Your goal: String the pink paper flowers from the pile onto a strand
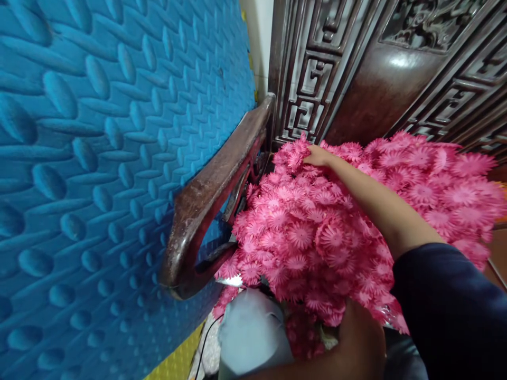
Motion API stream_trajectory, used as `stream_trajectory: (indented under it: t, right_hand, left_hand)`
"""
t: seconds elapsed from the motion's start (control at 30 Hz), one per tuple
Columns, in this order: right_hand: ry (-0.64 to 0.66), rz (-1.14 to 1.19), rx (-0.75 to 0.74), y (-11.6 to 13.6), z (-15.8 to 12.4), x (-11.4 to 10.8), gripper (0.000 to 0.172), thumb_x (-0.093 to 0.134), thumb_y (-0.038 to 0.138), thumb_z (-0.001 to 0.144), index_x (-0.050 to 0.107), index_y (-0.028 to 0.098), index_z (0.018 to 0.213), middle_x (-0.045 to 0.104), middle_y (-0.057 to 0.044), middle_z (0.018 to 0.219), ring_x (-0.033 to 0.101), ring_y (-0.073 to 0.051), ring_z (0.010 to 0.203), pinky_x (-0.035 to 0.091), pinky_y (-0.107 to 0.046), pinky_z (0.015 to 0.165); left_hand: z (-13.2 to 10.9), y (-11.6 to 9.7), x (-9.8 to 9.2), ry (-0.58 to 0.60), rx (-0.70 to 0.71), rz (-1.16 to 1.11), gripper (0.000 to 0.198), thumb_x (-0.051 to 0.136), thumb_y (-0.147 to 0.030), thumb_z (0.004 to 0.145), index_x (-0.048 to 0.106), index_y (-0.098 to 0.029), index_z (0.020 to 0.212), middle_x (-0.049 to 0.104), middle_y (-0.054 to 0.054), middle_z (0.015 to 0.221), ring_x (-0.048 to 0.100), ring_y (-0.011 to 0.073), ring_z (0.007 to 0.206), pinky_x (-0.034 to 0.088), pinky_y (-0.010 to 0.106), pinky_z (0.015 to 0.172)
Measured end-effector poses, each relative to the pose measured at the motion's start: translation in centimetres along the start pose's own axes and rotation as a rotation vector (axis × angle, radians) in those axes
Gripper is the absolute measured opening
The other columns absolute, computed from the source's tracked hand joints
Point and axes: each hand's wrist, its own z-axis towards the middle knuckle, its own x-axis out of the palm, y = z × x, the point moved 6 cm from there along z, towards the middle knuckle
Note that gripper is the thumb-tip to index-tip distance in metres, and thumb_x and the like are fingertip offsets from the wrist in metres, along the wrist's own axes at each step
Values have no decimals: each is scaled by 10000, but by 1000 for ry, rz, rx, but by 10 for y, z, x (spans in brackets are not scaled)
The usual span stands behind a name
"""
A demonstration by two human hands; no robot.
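Note:
A large heap of pink artificial flowers (301, 237) with thin, pointed petals fills the middle and right of the view. At the far left part of the heap, my right hand (317, 156) is closed on a small cluster of flower heads, which partly cover its fingertips. The right forearm, in a dark sleeve, stretches over the flowers. Low in the view, my left hand (362, 335) is against the near edge of the heap, thumb upward. Shadow and blur obscure it, and its other fingers are hidden, so its grip cannot be made out.
Left of the flowers is a dark carved wooden armrest (206, 195). Beyond it stands a textured blue foam mat (99, 158). Carved wooden panels (368, 95) rise behind. My knee in light cloth (253, 332) is at the bottom, near a thin black cable (205, 338).

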Motion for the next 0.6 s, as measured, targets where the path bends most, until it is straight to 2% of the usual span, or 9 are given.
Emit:
stream_trajectory:
  t: [0.1,0.23,0.37,0.4,0.43,0.53,0.6]
  right_hand:
    - [41,208,96,2,-4,-4,179,633,117,657,695,98,824,718,-47,855,631,-174,784,499,-320,851]
    - [-38,496,175,15,-17,-13,148,673,94,554,658,113,699,650,3,675,565,-137,668,496,-351,831]
    - [-146,728,122,32,-32,-25,194,733,195,535,664,117,699,676,2,694,588,-141,715,476,-366,898]
    - [-172,777,117,35,-36,-29,204,747,213,527,660,123,687,685,3,698,598,-144,728,471,-368,916]
    - [-194,833,115,36,-39,-32,211,758,216,517,653,131,679,691,5,698,608,-145,734,473,-363,922]
    - [-223,1051,184,39,-52,-43,207,743,125,493,630,151,665,684,24,633,616,-128,668,515,-306,825]
    - [-206,1167,314,40,-64,-48,189,689,52,504,610,157,640,654,36,560,595,-105,581,522,-247,697]
  left_hand:
    - [1,-1,-6,14,20,-12,139,643,-204,738,761,-138,773,685,180,673,656,296,735,504,467,748]
    - [0,-2,-20,81,45,-18,170,703,-296,723,759,-138,755,699,168,686,667,295,741,512,464,763]
    - [-3,-1,-60,161,85,-22,319,676,-346,786,742,-48,878,727,200,882,688,302,900,521,439,856]
    - [-4,0,-70,203,77,-14,382,639,-350,827,711,-13,991,713,217,999,667,310,1009,496,450,933]
    - [-6,0,-77,281,100,-43,418,636,-382,833,696,-9,1014,711,205,1020,660,301,1036,495,432,945]
    - [-7,-2,-99,285,171,-164,372,593,-392,862,673,-70,1030,713,142,1040,655,275,1037,499,421,934]
    - [-7,-4,-105,241,230,-215,338,530,-385,894,663,-102,1022,719,108,1015,667,263,984,516,413,868]
